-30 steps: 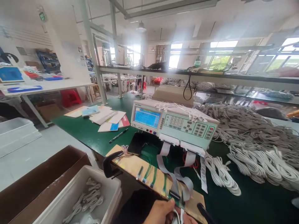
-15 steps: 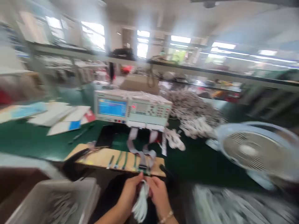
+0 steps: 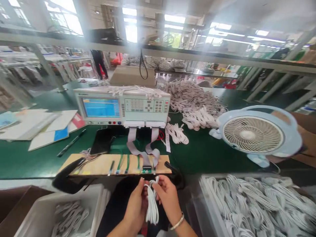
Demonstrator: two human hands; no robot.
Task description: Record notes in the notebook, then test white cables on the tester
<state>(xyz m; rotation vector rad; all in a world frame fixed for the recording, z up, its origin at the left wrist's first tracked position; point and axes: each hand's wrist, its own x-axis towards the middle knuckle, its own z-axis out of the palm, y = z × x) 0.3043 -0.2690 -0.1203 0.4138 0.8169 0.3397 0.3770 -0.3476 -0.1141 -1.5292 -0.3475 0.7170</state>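
A coiled bundle of white cable [image 3: 152, 209] hangs between my two hands, just in front of the table edge. My left hand [image 3: 137, 200] is closed, gripping the bundle's upper left side with thumb and fingers. On the other side, my right hand [image 3: 168, 196] pinches a cable end near the top of the bundle. Just beyond the hands lies a wooden board [image 3: 98, 164] carrying a small green circuit board with a black connector [image 3: 147, 167]. Grey ribbon cables [image 3: 133, 140] run from it up to a bench tester [image 3: 145, 107] with a lit blue screen.
A bin of coiled cables [image 3: 256, 204] stands at right, another bin [image 3: 95, 200] with fewer at left. A pale blue fan [image 3: 251, 131] sits on the green table, right. Cable heaps [image 3: 192, 95] lie behind; papers [image 3: 49, 128], a pen [image 3: 71, 143] and black clamps [image 3: 66, 179] are at left.
My view has swung to the right and tilted down, and has sharpened. The hands have drawn back slightly from the connector on the board, still holding the cable bundle.
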